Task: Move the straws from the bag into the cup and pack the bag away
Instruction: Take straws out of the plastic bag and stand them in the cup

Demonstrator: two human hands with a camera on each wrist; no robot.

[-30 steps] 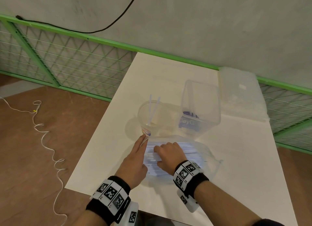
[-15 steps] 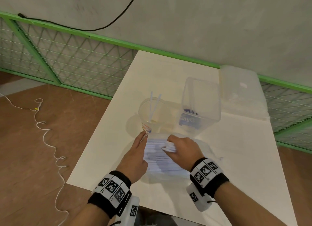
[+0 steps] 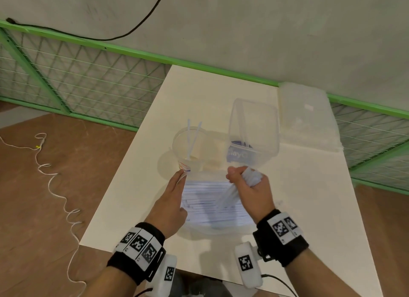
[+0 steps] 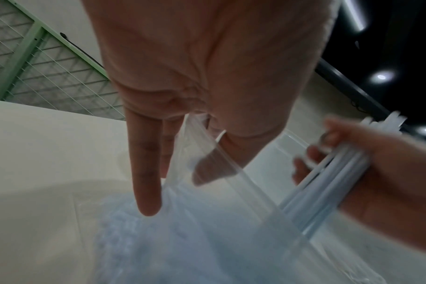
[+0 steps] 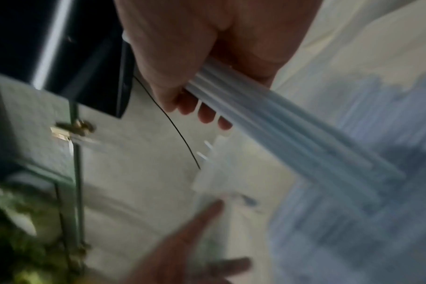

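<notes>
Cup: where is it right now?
In the head view the cup stands upright on the table, left of the clear container, just beyond the left hand and the bag.

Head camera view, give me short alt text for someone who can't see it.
A person's right hand grips a bundle of white straws pulled partway from a clear bag on a white table, while the left hand holds the bag's edge. Behind stand a clear cup with two straws and a clear tub.
</notes>
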